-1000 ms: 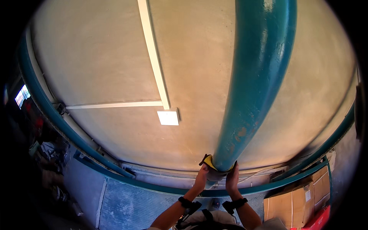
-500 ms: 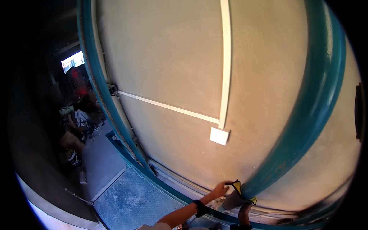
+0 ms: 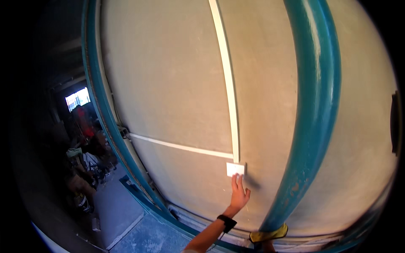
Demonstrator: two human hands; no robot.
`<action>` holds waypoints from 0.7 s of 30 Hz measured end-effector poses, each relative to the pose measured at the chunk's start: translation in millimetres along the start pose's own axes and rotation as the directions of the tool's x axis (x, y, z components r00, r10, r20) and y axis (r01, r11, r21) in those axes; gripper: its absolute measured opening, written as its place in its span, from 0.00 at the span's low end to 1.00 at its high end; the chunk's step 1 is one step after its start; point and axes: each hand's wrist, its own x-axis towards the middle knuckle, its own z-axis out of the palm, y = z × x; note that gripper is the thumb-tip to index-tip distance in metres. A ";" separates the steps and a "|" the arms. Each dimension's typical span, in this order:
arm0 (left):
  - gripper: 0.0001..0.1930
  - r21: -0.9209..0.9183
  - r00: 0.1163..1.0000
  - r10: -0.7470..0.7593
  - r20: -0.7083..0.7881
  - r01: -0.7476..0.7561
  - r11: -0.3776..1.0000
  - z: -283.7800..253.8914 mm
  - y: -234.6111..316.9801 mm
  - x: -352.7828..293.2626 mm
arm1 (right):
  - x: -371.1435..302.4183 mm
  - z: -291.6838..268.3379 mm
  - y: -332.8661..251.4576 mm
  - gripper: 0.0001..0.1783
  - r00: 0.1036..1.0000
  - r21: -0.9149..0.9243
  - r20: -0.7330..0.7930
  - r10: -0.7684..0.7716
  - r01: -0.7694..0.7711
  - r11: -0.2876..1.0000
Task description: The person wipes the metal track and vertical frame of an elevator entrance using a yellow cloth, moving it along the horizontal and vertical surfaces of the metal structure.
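Observation:
My left hand (image 3: 239, 195) is raised to the wall with its fingers stretched out. Its fingertips overlap the lower edge of a white square switch plate (image 3: 235, 168), and the hand holds nothing. A black band (image 3: 228, 223) circles that wrist. Low down, a yellow cloth (image 3: 270, 233) with a dark edge lies against the foot of a thick teal pipe (image 3: 314, 114). My right hand (image 3: 268, 244) is beneath this cloth and appears to grip it from below. Its fingers are mostly covered by the cloth.
White trunking (image 3: 228, 80) runs down to the plate, with a side branch (image 3: 181, 146) going left. A teal frame post (image 3: 103, 92) edges the wall. Beyond it lies a dark room with a bucket (image 3: 84, 203), heaped items and a bright window (image 3: 78, 99).
My left hand has let go of the yellow cloth and moved up to the switch plate. My right hand stays by the pipe's foot with the cloth. The view has shifted.

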 end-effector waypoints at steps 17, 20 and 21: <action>0.45 0.773 0.999 -0.012 0.042 -0.025 0.633 32.4 -41.8 -36.7 | 63.4 120.9 -224.6 0.27 0.840 -0.032 0.059 -0.539 0.542 0.840; 0.46 0.602 0.998 -0.039 0.041 0.006 0.798 28.8 -22.1 -24.4 | 64.2 110.0 -228.0 0.27 0.836 -0.066 0.067 -0.545 0.548 0.834; 0.46 0.767 0.997 0.078 -0.003 -0.048 0.640 35.1 -43.7 -32.1 | 61.0 109.7 -230.3 0.27 0.830 -0.056 0.081 -0.552 0.557 0.829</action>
